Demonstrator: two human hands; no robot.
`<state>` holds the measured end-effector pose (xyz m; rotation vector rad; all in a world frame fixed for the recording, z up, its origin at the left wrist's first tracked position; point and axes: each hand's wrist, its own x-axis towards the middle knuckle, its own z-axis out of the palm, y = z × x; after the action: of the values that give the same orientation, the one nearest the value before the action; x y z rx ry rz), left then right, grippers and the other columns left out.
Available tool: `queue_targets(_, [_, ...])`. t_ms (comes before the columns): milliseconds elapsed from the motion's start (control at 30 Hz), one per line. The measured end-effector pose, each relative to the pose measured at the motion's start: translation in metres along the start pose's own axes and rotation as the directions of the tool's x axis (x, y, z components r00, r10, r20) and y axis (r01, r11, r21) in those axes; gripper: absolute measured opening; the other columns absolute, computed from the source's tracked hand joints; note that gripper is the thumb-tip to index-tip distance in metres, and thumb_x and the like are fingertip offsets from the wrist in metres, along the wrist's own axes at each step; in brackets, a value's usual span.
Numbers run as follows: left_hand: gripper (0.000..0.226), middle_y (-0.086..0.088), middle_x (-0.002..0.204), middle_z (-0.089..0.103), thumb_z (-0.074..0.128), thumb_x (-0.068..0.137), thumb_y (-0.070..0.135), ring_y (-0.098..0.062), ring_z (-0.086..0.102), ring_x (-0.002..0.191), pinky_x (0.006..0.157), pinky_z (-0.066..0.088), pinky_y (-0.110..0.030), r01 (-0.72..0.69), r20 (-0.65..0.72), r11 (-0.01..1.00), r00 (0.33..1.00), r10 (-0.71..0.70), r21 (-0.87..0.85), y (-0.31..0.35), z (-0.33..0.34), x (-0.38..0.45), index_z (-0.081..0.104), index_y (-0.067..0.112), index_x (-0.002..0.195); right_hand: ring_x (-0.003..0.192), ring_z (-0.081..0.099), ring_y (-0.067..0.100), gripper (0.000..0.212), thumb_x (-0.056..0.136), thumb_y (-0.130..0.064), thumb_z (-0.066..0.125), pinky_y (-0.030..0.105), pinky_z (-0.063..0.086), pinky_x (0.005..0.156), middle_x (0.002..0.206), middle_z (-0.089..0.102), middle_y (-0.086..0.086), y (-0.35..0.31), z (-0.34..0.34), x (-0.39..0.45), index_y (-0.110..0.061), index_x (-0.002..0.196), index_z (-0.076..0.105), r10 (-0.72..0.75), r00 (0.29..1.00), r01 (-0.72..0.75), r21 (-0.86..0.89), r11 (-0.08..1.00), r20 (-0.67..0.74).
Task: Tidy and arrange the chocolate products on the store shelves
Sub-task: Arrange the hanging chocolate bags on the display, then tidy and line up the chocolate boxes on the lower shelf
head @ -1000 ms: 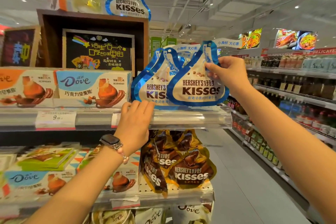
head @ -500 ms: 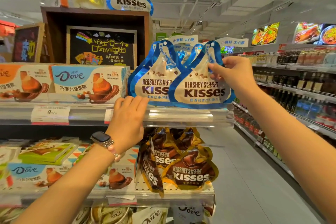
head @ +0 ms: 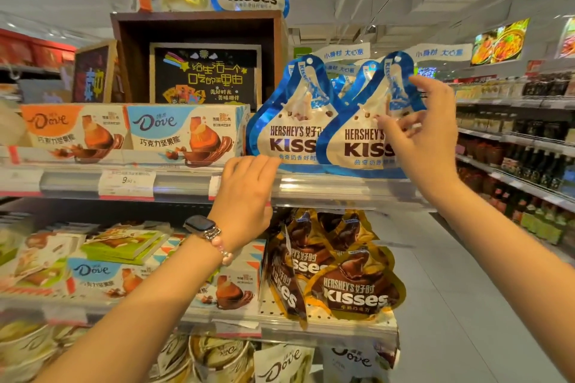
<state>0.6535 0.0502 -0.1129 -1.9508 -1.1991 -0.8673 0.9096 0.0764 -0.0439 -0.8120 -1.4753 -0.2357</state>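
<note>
Obs.: we stand at the store shelves with both hands raised to the upper shelf [head: 326,188], a clear-fronted plastic ledge.

Right hand [head: 426,137]: fingers loosely spread and part-curled at the right edge of the front blue-and-white teardrop foil pouch of Hershey's Kisses [head: 357,134]. Fingertips appear to touch the pouch; we cannot tell whether they actually pinch it.

Left hand [head: 245,193]: fingers relaxed, resting on the shelf's front lip just below the second blue-and-white Kisses pouch [head: 289,130]. It holds nothing.

Position of the goods: both blue pouches stand upright on the upper shelf, side by side and overlapping, more pouches behind them. Beside them on the left sit the orange and blue cardboard Dove boxes [head: 130,130], squared to the edge.

Progress (our judgement): the top row looks nearly settled, faces forward. Remaining work is likely the lower shelf [head: 326,325], where the brown-and-gold Kisses pouches [head: 351,286] lean and one is turned edge-on, and the green flat chocolate boxes [head: 121,246] lie in a loose, tilted stack. The one blue Kisses pouch atop the dark wooden display box [head: 199,25] is untouched.
</note>
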Motion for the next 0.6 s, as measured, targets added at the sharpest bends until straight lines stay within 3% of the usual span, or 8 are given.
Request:
queue_targets(100, [0.074, -0.008, 0.119, 0.057, 0.076, 0.059, 0.005, -0.024, 0.046, 0.113, 0.103, 0.032, -0.049, -0.045, 0.004, 0.999, 0.999, 0.045, -0.016, -0.007, -0.001, -0.006, 0.047, 0.008, 0.127, 0.085, 0.055, -0.009, 0.057, 0.084, -0.019, 0.068, 0.013, 0.049, 0.072, 0.143, 0.031, 0.009, -0.005, 0.007, -0.015, -0.010, 0.133, 0.041, -0.144, 0.989, 0.142, -0.063, 0.988, -0.027])
queue_targets(167, [0.074, -0.009, 0.133, 0.052, 0.076, 0.065, 0.014, -0.023, 0.039, 0.125, 0.108, 0.020, -0.052, -0.094, 0.020, 0.995, 0.995, 0.095, -0.020, -0.016, -0.002, -0.014, 0.044, 0.010, 0.132, 0.101, 0.059, 0.009, 0.058, 0.084, -0.017, 0.066, 0.018, 0.052, 0.074, 0.146, 0.025, 0.007, -0.011, 0.013, -0.024, -0.016, 0.134, 0.037, -0.244, 0.970, 0.243, -0.082, 0.966, 0.001])
queue_targets(200, [0.073, -0.010, 0.139, 0.047, 0.074, 0.069, 0.019, -0.023, 0.036, 0.130, 0.111, 0.017, -0.052, -0.122, 0.022, 0.992, 0.992, 0.122, -0.022, -0.021, -0.003, -0.020, 0.041, 0.011, 0.133, 0.099, 0.060, 0.018, 0.056, 0.084, -0.017, 0.065, 0.023, 0.053, 0.070, 0.145, 0.025, 0.003, -0.015, 0.017, -0.028, -0.019, 0.132, 0.037, -0.278, 0.960, 0.279, -0.078, 0.957, 0.018])
queue_targets(267, [0.064, -0.011, 0.142, 0.042, 0.065, 0.076, 0.026, -0.026, 0.035, 0.132, 0.112, 0.017, -0.052, -0.176, -0.011, 0.983, 0.984, 0.176, -0.047, -0.034, -0.007, -0.036, 0.040, 0.012, 0.132, 0.081, 0.060, 0.014, 0.045, 0.086, -0.016, 0.063, 0.024, 0.052, 0.060, 0.137, 0.031, -0.005, -0.029, 0.027, -0.040, -0.020, 0.125, 0.040, -0.318, 0.947, 0.319, -0.042, 0.947, 0.043])
queue_targets(333, [0.053, -0.010, 0.135, 0.044, 0.058, 0.079, 0.027, -0.027, 0.042, 0.124, 0.107, 0.026, -0.051, -0.202, -0.083, 0.975, 0.977, 0.195, -0.087, -0.052, -0.013, -0.058, 0.043, 0.011, 0.127, 0.070, 0.055, 0.009, 0.032, 0.089, -0.018, 0.059, 0.020, 0.050, 0.060, 0.126, 0.040, -0.004, -0.047, 0.042, -0.055, -0.018, 0.117, 0.044, -0.350, 0.934, 0.350, 0.003, 0.937, 0.070])
queue_targets(433, [0.040, -0.011, 0.118, 0.050, 0.057, 0.079, 0.024, -0.028, 0.050, 0.105, 0.088, 0.039, -0.042, -0.200, -0.123, 0.972, 0.975, 0.185, -0.127, -0.086, -0.021, -0.094, 0.049, 0.009, 0.116, 0.067, 0.051, 0.008, 0.025, 0.088, -0.021, 0.056, 0.022, 0.047, 0.059, 0.113, 0.046, 0.000, -0.075, 0.070, -0.087, -0.015, 0.110, 0.048, -0.369, 0.913, 0.362, 0.073, 0.929, 0.173])
queue_targets(600, [0.032, -0.009, 0.101, 0.057, 0.053, 0.078, 0.030, -0.024, 0.050, 0.092, 0.078, 0.033, -0.033, -0.110, 0.033, 0.986, 0.993, 0.115, -0.123, -0.154, -0.021, -0.149, 0.051, 0.012, 0.104, 0.073, 0.055, 0.010, 0.018, 0.087, -0.021, 0.054, 0.018, 0.046, 0.067, 0.094, 0.061, 0.002, -0.109, 0.116, -0.131, -0.012, 0.102, 0.058, -0.374, 0.816, 0.368, 0.102, 0.924, 0.441])
